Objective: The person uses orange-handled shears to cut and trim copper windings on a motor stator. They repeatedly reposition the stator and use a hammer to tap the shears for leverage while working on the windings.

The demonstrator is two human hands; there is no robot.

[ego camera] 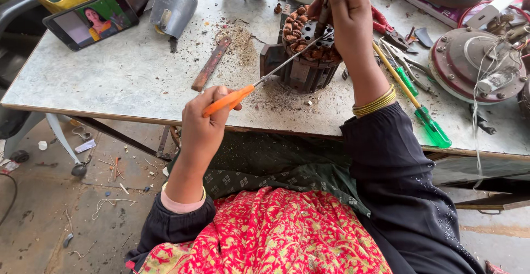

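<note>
A dark, rusty motor stator (pixel 305 53) wound with copper coils stands on the grey worktable (pixel 127 69). My left hand (pixel 204 122) is closed around the orange handle of a long screwdriver (pixel 259 80), whose metal shaft reaches up into the stator's top. My right hand (pixel 346 11) is above the stator, fingers pinched on a small dark tool or part pressed against the coils. Gold bangles circle my right wrist.
A green-handled screwdriver (pixel 422 111) and red pliers (pixel 386 28) lie to the right. Round motor covers (pixel 469 64) sit at far right. A phone (pixel 91 20), a grey metal housing (pixel 172 3) and a rusty flat bar (pixel 210 64) lie on the left. Debris litters the table.
</note>
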